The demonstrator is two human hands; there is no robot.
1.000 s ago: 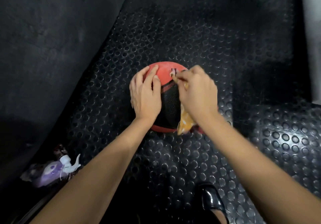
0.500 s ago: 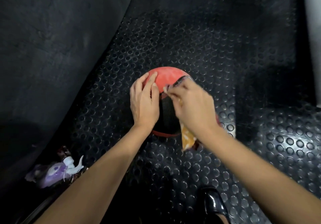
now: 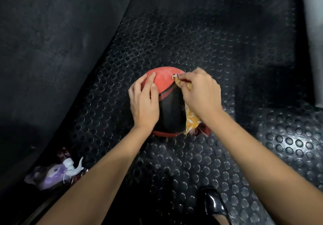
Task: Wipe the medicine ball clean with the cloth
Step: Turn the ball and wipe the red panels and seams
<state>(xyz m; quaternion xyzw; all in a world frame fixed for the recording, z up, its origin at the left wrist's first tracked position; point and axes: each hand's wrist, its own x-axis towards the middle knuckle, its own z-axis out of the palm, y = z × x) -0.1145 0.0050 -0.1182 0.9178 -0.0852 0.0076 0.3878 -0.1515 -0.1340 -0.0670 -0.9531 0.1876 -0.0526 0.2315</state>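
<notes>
A red and black medicine ball [image 3: 166, 85] sits on the black studded rubber floor [image 3: 174, 41] in the middle of the head view. My left hand [image 3: 144, 104] lies flat on the ball's left side, fingers straight and pointing away from me. My right hand [image 3: 201, 93] grips an orange patterned cloth [image 3: 190, 120] and presses it against the ball's upper right side. The cloth's loose end hangs down past my right wrist. Much of the ball's right half is hidden by that hand.
A dark padded surface [image 3: 52, 50] rises along the left. A purple and white bundle [image 3: 54, 174] lies on the floor at lower left. A shiny black shoe [image 3: 215, 205] shows at the bottom edge. A pale wall strip [image 3: 312, 32] stands at far right.
My right hand with the cloth has slid from the ball's top middle back toward its upper right. My left hand stays flat on the left side.
</notes>
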